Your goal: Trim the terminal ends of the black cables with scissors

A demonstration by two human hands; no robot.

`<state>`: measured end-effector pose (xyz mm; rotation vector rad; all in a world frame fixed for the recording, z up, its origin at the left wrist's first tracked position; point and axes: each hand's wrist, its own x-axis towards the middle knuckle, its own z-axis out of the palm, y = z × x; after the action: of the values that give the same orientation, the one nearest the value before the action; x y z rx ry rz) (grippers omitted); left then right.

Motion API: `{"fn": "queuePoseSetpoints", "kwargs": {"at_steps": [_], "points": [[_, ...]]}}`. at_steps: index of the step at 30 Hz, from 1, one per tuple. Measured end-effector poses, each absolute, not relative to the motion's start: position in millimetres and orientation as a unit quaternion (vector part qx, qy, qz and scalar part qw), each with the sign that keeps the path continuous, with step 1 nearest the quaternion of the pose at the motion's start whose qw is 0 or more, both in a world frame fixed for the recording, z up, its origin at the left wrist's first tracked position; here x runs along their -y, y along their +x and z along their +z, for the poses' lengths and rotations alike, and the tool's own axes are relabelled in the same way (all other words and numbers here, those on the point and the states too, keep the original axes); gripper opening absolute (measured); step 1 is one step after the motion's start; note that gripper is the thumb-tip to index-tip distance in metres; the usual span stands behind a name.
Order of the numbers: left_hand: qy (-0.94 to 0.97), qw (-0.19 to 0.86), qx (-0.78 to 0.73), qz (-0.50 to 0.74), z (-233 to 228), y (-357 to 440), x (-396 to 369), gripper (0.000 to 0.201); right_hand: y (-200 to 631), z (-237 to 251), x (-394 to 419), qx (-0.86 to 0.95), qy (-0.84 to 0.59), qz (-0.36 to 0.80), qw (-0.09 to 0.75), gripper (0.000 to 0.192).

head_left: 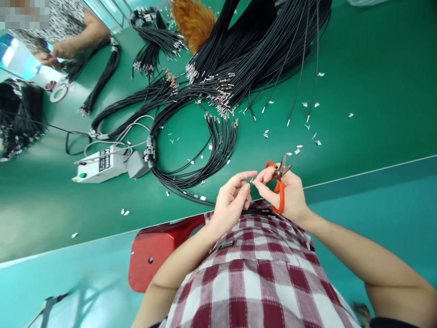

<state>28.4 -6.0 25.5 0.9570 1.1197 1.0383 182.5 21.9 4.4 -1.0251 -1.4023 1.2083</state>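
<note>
My left hand (232, 197) is closed on a black cable, its fingertips pinching close to the exposed wire end (251, 181). My right hand (292, 193) has orange-handled scissors (282, 199) hooked in it, blades parted and pointing away from me. The thumb and a finger of that hand also meet at the same wire end. More black cable ends (261, 212) lie below the hands, against the checked apron (259, 264). Left of my hands, a looped bundle of black cables (194, 175) with stripped tips rests on the green table.
A white box with a green button (102, 165) stands at left. A large cable pile (266, 54) and an orange fluffy thing (194, 23) lie at the back. Small white scraps (266, 133) dot the table (375, 91). A red stool (153, 259) is below. Another person's hands (56, 53) work upper left.
</note>
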Motion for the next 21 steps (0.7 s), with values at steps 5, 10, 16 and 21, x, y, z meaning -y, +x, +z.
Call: {"fn": "queuePoseSetpoints", "kwargs": {"at_steps": [5,10,16,21], "points": [[0.318,0.659,-0.454,0.508,29,24,-1,0.034,199,-2,-29,0.678,-0.447,0.386,0.439,0.017],[0.243,0.697,-0.438,0.513,41,18,-6,0.036,213,-6,-37,0.830,-0.462,0.123,0.286,0.037],[0.235,0.699,-0.437,0.515,44,19,-4,0.038,204,1,-35,0.856,-0.439,0.009,0.273,0.045],[0.245,0.696,-0.436,0.514,41,20,-2,0.037,204,7,-37,0.868,-0.424,-0.018,0.259,0.041]]}}
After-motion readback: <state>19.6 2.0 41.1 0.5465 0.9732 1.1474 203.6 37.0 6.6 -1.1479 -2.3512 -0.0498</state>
